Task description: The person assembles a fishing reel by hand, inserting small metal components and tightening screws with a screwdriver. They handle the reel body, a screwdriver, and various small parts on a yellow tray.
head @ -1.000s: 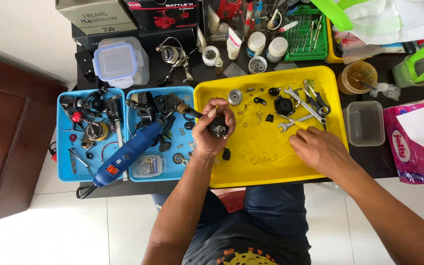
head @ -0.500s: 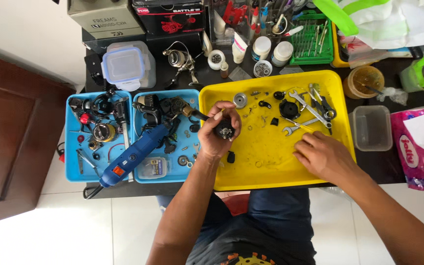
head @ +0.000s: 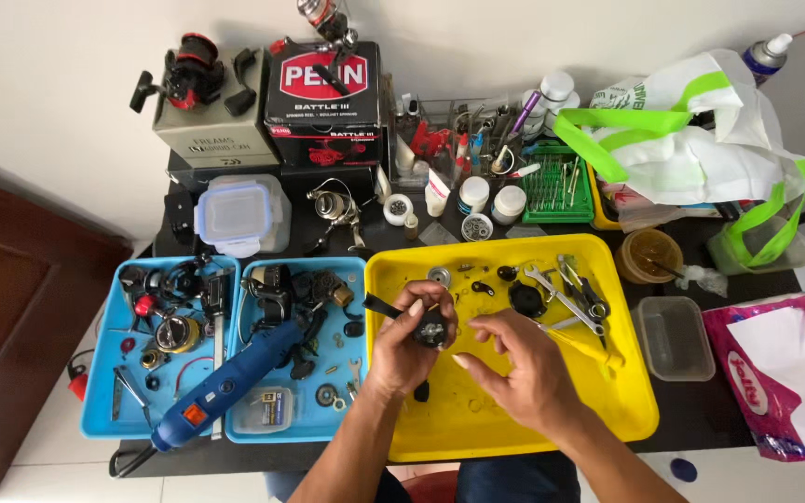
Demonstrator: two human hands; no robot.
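Head view: a small black round metal reel part (head: pixel 432 328) is pinched between thumb and fingertips of the left hand (head: pixel 409 346), held above the left half of the shallow yellow plastic tray (head: pixel 626 410). Its long axis cannot be told. The right hand (head: pixel 517 365), fingers loosely curled, is held just beside it. Silver wrenches (head: pixel 566 300) lie toward the tray's right; a blue rotary tool (head: pixel 225 384) lies in blue trays (head: pixel 104 419) left of it.

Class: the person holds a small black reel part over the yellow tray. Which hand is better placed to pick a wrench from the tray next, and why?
Probably the right hand: it is free and nearer the wrenches in the yellow tray. The left hand is gripping the black reel part.
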